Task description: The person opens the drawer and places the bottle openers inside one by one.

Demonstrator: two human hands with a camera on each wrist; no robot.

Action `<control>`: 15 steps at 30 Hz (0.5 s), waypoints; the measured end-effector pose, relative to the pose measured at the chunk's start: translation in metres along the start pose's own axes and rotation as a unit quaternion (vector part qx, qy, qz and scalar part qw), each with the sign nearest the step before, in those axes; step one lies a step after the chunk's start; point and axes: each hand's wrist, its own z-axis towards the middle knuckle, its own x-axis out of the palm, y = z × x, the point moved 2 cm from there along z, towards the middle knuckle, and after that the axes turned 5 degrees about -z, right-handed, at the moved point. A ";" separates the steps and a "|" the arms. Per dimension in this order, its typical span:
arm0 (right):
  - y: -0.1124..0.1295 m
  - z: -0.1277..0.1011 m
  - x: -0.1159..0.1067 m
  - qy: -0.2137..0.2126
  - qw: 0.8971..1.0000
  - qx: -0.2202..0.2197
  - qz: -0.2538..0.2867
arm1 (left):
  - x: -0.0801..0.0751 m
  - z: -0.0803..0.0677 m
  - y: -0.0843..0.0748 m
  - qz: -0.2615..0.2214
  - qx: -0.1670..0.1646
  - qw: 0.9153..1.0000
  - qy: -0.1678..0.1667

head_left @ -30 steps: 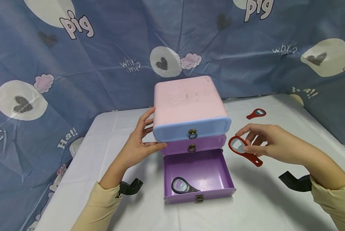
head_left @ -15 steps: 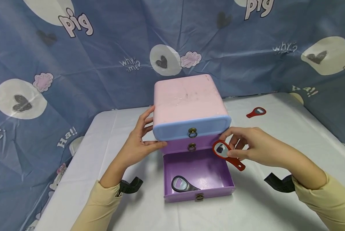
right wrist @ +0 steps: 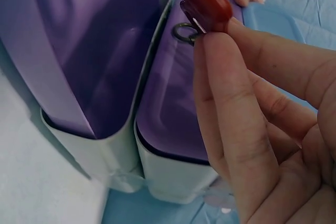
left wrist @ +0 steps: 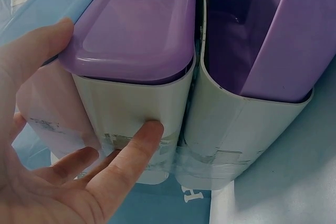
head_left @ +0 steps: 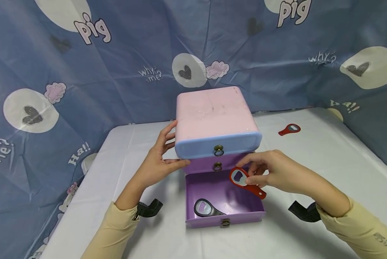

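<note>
My right hand [head_left: 272,169] pinches a red bottle opener [head_left: 255,191] between thumb and fingers. The opener hangs over the right part of a pulled-out purple bottom drawer [head_left: 243,217], its round head to the left and its handle sloping down to the right. Inside that drawer a black bottle opener [head_left: 217,212] leans near the front wall. My left hand [head_left: 154,167] rests on the left side of the drawer cabinet [head_left: 213,113], fingers spread along the side and thumb at the front. In the left wrist view one fingertip touches the pale side wall [left wrist: 134,111].
Another red bottle opener [head_left: 289,130] lies on the white table [head_left: 313,158], right of the cabinet. Above the pulled-out drawer are a closed purple drawer [head_left: 200,165] and a blue drawer front [head_left: 193,147]. A patterned blue cloth [head_left: 122,72] hangs behind.
My right hand has moved left with the red bottle opener, from beside the cabinet to over the bottom drawer. My left hand has stayed at the cabinet's side.
</note>
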 end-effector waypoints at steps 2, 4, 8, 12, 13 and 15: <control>0.001 0.002 0.003 0.001 1.000 -0.006 -0.008 | 0.000 -0.001 0.001 0.000 -0.001 1.000 -0.001; 0.002 0.003 0.005 -0.001 1.000 -0.009 -0.023 | 0.000 -0.001 0.001 0.001 -0.001 1.000 -0.001; 0.005 0.005 0.009 0.000 0.999 -0.005 -0.045 | 0.000 -0.001 0.001 0.004 0.000 1.000 0.000; 0.007 0.006 0.015 0.008 0.999 -0.005 -0.044 | 0.000 0.000 0.001 0.007 0.000 1.000 0.000; 0.008 0.007 0.016 0.010 0.999 -0.007 -0.043 | 0.000 0.000 0.001 0.008 0.000 1.000 0.000; 0.009 0.008 0.018 0.013 0.999 -0.014 -0.043 | 0.000 0.000 0.000 0.008 -0.002 1.000 0.000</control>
